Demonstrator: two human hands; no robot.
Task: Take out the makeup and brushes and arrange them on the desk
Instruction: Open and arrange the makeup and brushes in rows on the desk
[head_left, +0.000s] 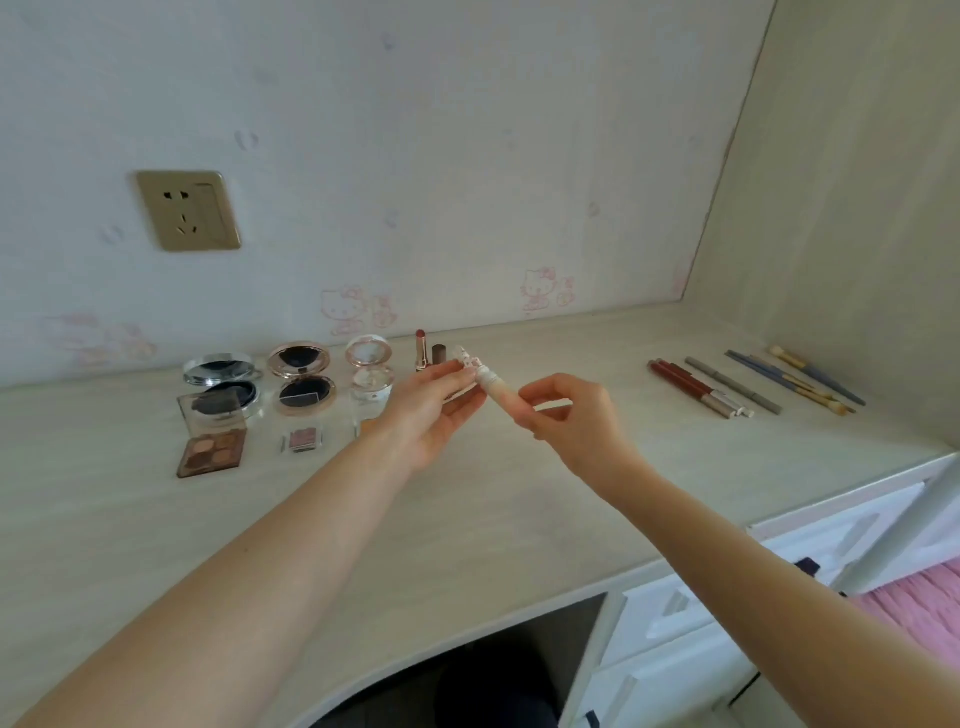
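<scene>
Here both the left hand (436, 410) and right hand (576, 415) pinch a cream tube (488, 387); compacts (304, 382) lie open.

The desk (519, 519) filling the lower frame looks like pale laminate with faint wood grain, matt and smooth. At left centre, the round compacts (300, 378) have glossy metallic rims and mirror-bright lids. The eyeshadow palette (210, 451) sits in clear, shiny plastic. The socket plate (188, 210), upper left, has a brushed gold sheen. Lower right, pink cloth (914, 608) looks soft.
</scene>
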